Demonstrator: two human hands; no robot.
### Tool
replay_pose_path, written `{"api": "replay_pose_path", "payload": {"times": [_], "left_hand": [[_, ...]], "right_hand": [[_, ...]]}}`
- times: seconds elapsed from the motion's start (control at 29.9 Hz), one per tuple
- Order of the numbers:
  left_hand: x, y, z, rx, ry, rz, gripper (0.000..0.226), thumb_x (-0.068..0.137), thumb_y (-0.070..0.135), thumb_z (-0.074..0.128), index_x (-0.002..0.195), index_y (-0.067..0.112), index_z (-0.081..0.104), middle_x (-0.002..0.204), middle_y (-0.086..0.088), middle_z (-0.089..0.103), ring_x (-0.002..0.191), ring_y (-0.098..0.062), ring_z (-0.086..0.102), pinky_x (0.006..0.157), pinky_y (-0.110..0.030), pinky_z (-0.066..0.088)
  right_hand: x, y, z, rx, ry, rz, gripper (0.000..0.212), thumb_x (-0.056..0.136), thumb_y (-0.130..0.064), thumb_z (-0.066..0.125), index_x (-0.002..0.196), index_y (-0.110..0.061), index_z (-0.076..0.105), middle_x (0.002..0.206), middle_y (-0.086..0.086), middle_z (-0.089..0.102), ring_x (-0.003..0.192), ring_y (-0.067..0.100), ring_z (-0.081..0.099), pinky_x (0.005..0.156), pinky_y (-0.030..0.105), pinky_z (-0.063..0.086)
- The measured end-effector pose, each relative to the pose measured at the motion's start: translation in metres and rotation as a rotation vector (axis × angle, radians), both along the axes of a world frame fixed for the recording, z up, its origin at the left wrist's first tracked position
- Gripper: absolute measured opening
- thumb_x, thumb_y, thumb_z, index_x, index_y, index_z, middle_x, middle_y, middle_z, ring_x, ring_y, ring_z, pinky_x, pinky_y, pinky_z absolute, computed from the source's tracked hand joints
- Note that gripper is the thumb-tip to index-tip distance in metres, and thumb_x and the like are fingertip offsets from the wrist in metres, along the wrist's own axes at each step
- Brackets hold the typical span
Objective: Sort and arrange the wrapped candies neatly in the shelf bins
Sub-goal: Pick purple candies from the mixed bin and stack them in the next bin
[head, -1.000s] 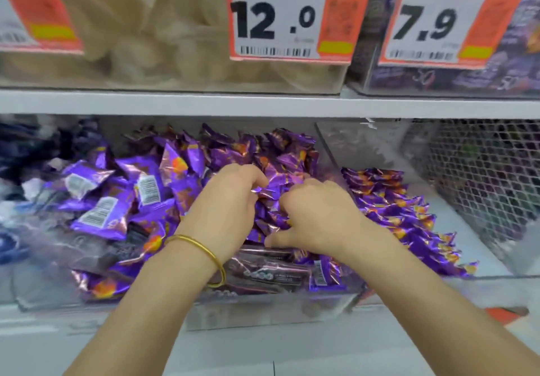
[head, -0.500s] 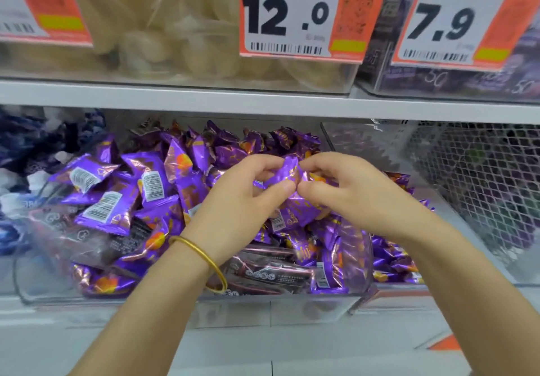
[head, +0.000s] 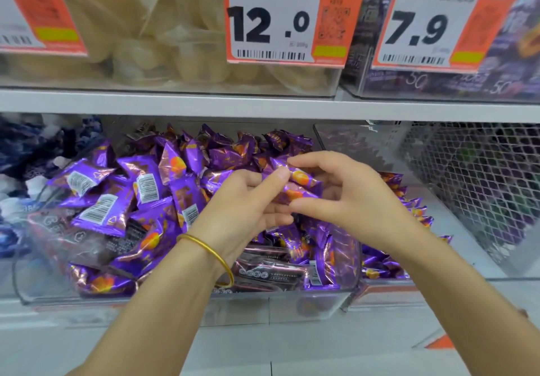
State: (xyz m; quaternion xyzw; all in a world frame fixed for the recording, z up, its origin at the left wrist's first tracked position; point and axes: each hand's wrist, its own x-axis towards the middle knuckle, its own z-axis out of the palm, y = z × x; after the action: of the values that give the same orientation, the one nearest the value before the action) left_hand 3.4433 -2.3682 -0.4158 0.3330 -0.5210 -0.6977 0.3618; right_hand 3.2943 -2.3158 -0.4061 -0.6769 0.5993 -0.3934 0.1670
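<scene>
At the far left, blurry dark blue and white wrapped sweets (head: 32, 153) are sitting in their own spot on the lower shelf. Next to them, a clear plastic bin (head: 41, 294) is holding a messy pile of shiny purple foil candy packets (head: 122, 200) with orange spots. Some packets are showing white barcode stickers. A few dark brown wrapped bars (head: 268, 273) are lying flat at the front of the bin.

The left hand (head: 248, 209), with a thin gold bangle (head: 210, 253) on its wrist, is reaching over the pile. Its thumb and fingers are pinching one end of a few purple packets (head: 298, 182) held just above the pile. The right hand (head: 344, 194) is curling around the other end, gripping the same packets.

Above, a white and orange price tag (head: 280, 16) is reading "12.0" on a bin of pale yellow bags (head: 163, 39).

Further right, neat rows of purple packets (head: 409, 200) are lying in the next clear bin. Another tag (head: 432, 22) is reading "7.9". A white wire mesh basket (head: 479, 188) is standing at the far right.
</scene>
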Motion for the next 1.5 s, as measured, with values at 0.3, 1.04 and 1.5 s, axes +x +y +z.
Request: {"api": "replay_pose_path", "payload": {"times": [0.3,1.04,1.5], "left_hand": [[0.004,-0.005,-0.008,-0.223,-0.117,0.055,0.038,0.077,-0.015,0.062,0.107,0.008,0.057,0.105,-0.02,0.065,0.082,-0.019,0.064,0.077,-0.027,0.055],[0.012,-0.008,-0.01,-0.356,-0.124,0.237,0.03,0.088,-0.012,0.051,0.091,0.018,0.052,0.103,-0.024,0.056,0.079,-0.019,0.064,0.065,-0.019,0.056],[0.013,-0.003,-0.004,0.046,0.085,0.038,0.039,0.079,-0.02,0.055,0.112,-0.001,0.057,0.1,-0.024,0.069,0.091,-0.024,0.069,0.08,-0.025,0.055]], "right_hand": [[-0.013,0.002,0.01,-0.074,-0.291,-0.106,0.018,0.086,-0.002,0.06,0.078,-0.017,0.066,0.081,0.005,0.071,0.074,0.015,0.065,0.074,0.027,0.051],[0.015,0.0,-0.004,0.185,0.893,-0.26,0.032,0.083,-0.012,0.058,0.112,-0.025,0.051,0.11,-0.003,0.059,0.114,0.022,0.049,0.111,0.041,0.02],[0.002,0.007,0.003,-0.148,-0.236,-0.157,0.022,0.087,-0.003,0.058,0.09,-0.025,0.06,0.097,-0.007,0.063,0.056,0.014,0.061,0.059,0.023,0.048]]}}
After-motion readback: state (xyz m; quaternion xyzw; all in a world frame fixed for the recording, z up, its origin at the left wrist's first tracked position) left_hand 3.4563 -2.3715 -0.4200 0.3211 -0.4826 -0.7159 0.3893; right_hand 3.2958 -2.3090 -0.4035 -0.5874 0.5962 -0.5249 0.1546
